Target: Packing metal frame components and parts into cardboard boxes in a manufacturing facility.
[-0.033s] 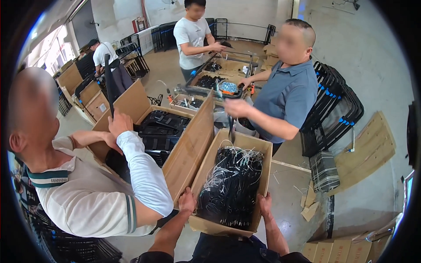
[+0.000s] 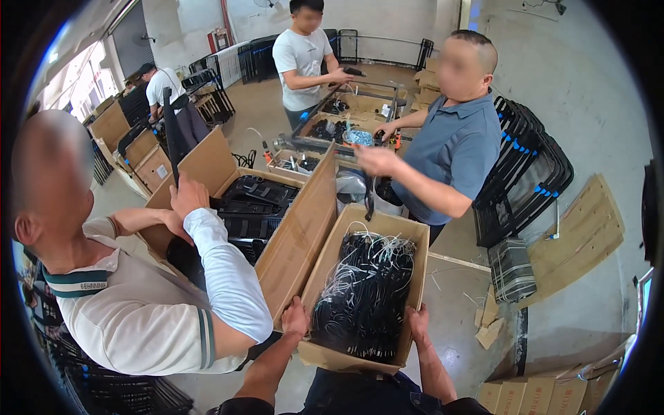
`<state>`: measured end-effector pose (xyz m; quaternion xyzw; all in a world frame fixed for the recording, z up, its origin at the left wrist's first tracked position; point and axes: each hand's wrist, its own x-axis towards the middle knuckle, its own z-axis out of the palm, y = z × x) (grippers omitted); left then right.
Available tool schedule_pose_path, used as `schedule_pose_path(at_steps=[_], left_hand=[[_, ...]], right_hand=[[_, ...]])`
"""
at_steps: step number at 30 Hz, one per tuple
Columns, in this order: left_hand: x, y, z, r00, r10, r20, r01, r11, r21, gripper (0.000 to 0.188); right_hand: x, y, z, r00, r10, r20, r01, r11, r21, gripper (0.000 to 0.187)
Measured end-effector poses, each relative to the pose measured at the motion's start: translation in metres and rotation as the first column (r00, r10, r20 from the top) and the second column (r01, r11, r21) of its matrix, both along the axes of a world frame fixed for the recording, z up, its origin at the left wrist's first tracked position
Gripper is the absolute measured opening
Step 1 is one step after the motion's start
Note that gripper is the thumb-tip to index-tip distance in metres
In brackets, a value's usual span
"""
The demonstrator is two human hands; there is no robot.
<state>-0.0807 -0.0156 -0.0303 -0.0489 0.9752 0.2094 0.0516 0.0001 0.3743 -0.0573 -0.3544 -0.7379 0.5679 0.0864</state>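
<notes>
Concrete floor [image 2: 456, 332] and a pale wall [image 2: 588, 104] enclose the work area; black metal frames [image 2: 515, 128] lean along the right side. An open cardboard box [image 2: 349, 360] is directly before the person, right of a larger box [image 2: 297, 249] containing black parts [image 2: 257, 195]. Left hand [image 2: 296, 317]: grasps the left wall near the close corner. Right hand [image 2: 418, 324]: grasps the right wall opposite. Black and white cables [image 2: 363, 290] fill the cardboard box.

Step in hand, as judged: steadying or carrying the cardboard box two-handed (its underside is hidden, so its support cannot be told). Any shift appears to call for even grip, a level base and clearance from the dark strip [image 2: 370, 197] in a co-worker's hand [image 2: 379, 160] near the far edge.

Orientation: the opening faces up; the long axis runs away from the person, the far end slanting slightly right. Many black cables appear to follow that axis.
</notes>
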Motion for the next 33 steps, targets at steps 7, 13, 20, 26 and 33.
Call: schedule_pose_path(at_steps=[7, 13, 20, 26, 33], left_hand=[[-0.001, 0.004, 0.005, 0.999, -0.016, -0.031, 0.016, 1.000, -0.005, 0.031], [-0.001, 0.005, 0.003, 0.999, -0.018, -0.042, 0.018, 1.000, -0.005, 0.031], [-0.001, 0.002, 0.002, 0.999, -0.020, -0.050, 0.019, 1.000, -0.007, 0.031], [-0.003, 0.007, 0.005, 1.000, -0.020, -0.007, 0.019, 0.999, -0.037, 0.029], [-0.002, 0.006, 0.006, 0.999, -0.021, -0.033, 0.021, 1.000, -0.021, 0.028]], right_hand=[[0.000, 0.004, -0.004, 1.000, 0.001, -0.003, -0.001, 1.000, 0.005, 0.053], [0.000, 0.012, -0.027, 1.000, 0.013, 0.006, -0.013, 1.000, 0.010, 0.056], [0.001, 0.008, -0.015, 1.000, 0.014, 0.006, -0.014, 1.000, 0.006, 0.056], [0.003, 0.003, 0.003, 1.000, 0.005, -0.006, -0.005, 0.999, 0.046, 0.057], [0.004, 0.000, 0.013, 1.000, 0.004, -0.012, -0.003, 0.998, 0.069, 0.060]])
